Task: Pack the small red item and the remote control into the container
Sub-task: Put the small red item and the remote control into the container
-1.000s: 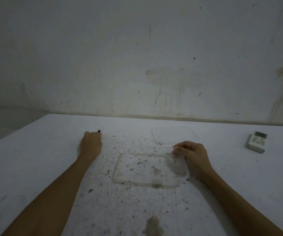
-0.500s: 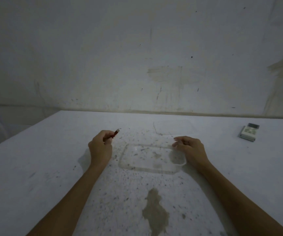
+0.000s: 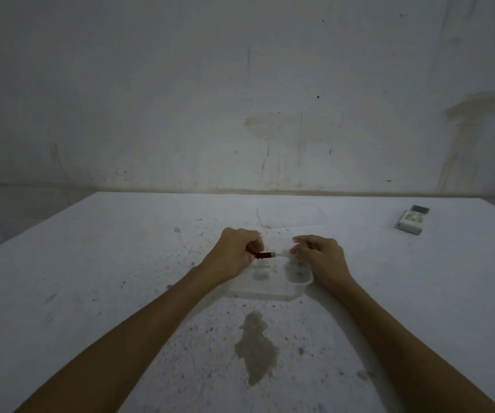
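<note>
My left hand (image 3: 234, 254) pinches a small red item (image 3: 264, 255) with a metal tip, holding it just above the left part of a clear plastic container (image 3: 270, 289) on the white table. My right hand (image 3: 319, 256) rests on the container's right rim with its fingers curled on the edge. A white remote control (image 3: 412, 219) with a dark screen lies flat at the far right of the table, well away from both hands.
A clear lid (image 3: 290, 216) lies flat just behind the container. The table (image 3: 91, 278) is speckled with dark spots and bears a brown stain (image 3: 256, 347) in front of the container. A stained wall stands close behind the table.
My left hand has lifted the small red item from the table at the left and carried it right, over the container. My right hand has stayed on the container's right rim.
</note>
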